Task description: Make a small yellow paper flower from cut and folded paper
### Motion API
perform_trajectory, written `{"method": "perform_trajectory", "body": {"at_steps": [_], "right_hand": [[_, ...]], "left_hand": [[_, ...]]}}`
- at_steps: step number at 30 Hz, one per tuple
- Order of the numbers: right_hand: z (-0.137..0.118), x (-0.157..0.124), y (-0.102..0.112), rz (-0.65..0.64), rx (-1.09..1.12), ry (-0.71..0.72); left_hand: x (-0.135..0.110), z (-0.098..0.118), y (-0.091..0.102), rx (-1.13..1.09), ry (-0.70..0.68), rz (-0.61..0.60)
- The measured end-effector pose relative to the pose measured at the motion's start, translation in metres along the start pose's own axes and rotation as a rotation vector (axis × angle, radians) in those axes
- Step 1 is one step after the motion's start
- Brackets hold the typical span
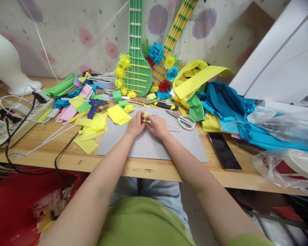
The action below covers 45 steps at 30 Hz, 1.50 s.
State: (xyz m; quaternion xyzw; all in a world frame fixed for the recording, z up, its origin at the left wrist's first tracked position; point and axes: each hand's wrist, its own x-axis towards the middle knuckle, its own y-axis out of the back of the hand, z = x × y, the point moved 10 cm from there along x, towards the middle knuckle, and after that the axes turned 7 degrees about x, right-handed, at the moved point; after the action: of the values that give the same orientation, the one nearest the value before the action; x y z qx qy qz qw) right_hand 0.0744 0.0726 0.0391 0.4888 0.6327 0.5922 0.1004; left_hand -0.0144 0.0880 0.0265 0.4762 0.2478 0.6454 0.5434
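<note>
Fingers [151, 118] pinching yellow paper [145, 117], red bag [13, 201] holding scraps [45, 222]

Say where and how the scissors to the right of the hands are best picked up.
Probably by the pale handle loops, from above and the person's right: the scissors lie flat, loops toward that side, blades pointing away to the left.

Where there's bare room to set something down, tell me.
Bare: the mat between the forearms and this side of the scissors; narrow wood strip between mat and phone. Crowded: left, with yellow squares and glue gun; right, with blue paper.
</note>
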Motion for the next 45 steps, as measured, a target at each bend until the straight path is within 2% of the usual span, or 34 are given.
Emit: {"method": "perform_trajectory", "body": {"at_steps": [16,26,37,41,45], "right_hand": [[0.002,0.000,0.001,0.032,-0.014,0.000],[0.002,0.000,0.002,0.050,-0.020,0.003],[0.005,0.000,-0.002,0.000,0.002,-0.017],[0.005,-0.001,-0.001,-0.019,0.016,-0.019],[0.010,-0.003,-0.001,-0.039,0.027,-0.045]], "left_hand": [[-0.001,0.000,-0.001,0.020,0.007,-0.017],[-0.001,0.008,-0.003,0.049,-0.077,-0.025],[-0.002,0.013,0.004,0.019,-0.163,0.071],[-0.003,0.012,0.003,0.011,-0.135,0.040],[-0.004,0.009,-0.003,0.015,-0.086,-0.050]]}}
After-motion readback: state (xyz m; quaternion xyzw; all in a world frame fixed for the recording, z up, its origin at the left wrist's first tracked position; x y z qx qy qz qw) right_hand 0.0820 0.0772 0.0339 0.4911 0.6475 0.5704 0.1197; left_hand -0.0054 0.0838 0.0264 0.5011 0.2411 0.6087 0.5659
